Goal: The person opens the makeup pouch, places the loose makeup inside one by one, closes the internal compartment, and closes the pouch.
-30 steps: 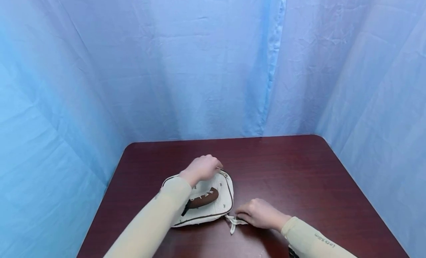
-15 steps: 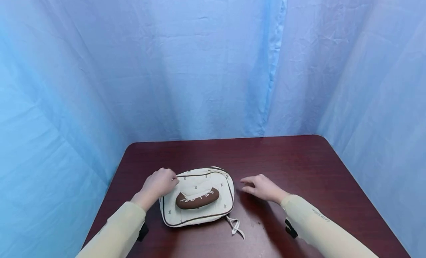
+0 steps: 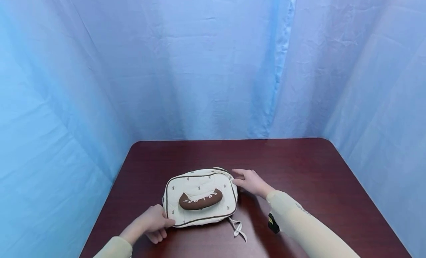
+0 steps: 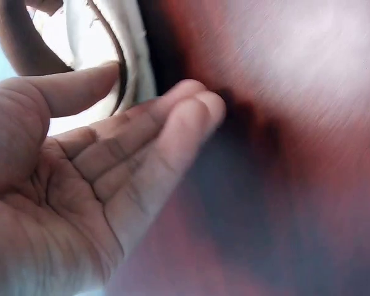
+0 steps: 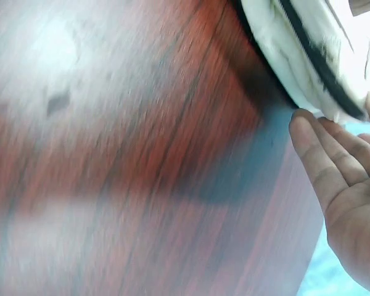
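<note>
A cream zip pouch (image 3: 209, 182) with brown piping and small bow prints lies flat on the table. On its top is a padded brown handle (image 3: 200, 200) with white lettering. My left hand (image 3: 151, 223) is at the pouch's near left corner. In the left wrist view its thumb (image 4: 86, 89) lies at the piped edge while the other fingers stretch out beside the pouch. At the far right corner, my right hand (image 3: 251, 182) reaches its nearly straight fingers (image 5: 324, 160) to the pouch's side. Whether either hand presses on it I cannot tell.
A white ribbon pull (image 3: 237, 228) trails from the pouch's near right corner onto the dark red wooden table (image 3: 283, 158). Pale blue curtains (image 3: 213, 65) hang behind the table and along both sides.
My right hand has let go of the ribbon pull and moved to the pouch's far right corner. My left hand has moved from the far edge to the near left corner.
</note>
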Tool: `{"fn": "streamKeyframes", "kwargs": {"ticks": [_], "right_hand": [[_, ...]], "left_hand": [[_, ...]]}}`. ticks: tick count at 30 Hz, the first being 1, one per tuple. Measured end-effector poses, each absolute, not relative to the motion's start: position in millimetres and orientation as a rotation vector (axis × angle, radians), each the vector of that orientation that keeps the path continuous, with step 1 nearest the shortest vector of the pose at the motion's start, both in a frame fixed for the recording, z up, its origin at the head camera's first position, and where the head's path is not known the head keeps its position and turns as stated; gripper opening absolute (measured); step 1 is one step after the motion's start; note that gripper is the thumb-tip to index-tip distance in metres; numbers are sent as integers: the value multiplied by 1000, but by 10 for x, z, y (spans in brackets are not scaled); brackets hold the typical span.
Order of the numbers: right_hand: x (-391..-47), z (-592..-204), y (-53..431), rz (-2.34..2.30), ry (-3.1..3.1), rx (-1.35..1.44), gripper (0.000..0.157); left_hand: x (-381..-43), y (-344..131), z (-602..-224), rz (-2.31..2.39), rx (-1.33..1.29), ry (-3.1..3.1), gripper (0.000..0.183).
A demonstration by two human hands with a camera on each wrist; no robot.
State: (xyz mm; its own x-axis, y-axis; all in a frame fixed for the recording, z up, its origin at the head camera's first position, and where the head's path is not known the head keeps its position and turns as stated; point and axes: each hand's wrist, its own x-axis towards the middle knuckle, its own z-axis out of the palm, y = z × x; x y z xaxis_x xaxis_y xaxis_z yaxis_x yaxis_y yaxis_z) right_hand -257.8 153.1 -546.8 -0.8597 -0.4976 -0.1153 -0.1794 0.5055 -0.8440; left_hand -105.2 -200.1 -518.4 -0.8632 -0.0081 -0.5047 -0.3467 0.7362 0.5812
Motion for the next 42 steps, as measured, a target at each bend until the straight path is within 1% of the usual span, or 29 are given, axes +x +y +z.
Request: {"fn": "streamKeyframes", "kwargs": {"ticks": [3,6,14,20,26,33,38,42], "right_hand": [[-2557,-5466,1466,-1332,2369,-497,51],[-2530,-5442,1458,-1340,2388,-424,45],[-2478,-5418,1553,-1404,2394,-316,29],[-2356,-5365,1659,-1487,2330,-323,18],[-2064,-5243,1729,-1552,2227,-351,19],[-1664,-5180,1695,-1541,2171,-510,22],[-1413,-5186,1579,-1532,2162,-562,22],[-1257,-5251,1479,-1537,2159,-547,21]], "left_hand": [[-1009,-2011,-5269,1140,-278,2364,24],[-1013,-2033,-5315,1302,-310,2293,19],[-1159,-2061,-5315,1540,-492,2252,14],[-1353,-2017,-5238,1629,-598,2355,19],[-1674,-1946,-5118,1688,-606,2467,19],[-2066,-1818,-4997,1636,-517,2601,16],[-2246,-1671,-4962,1633,-452,2635,13],[-2337,-1537,-4968,1647,-400,2624,17]]}}
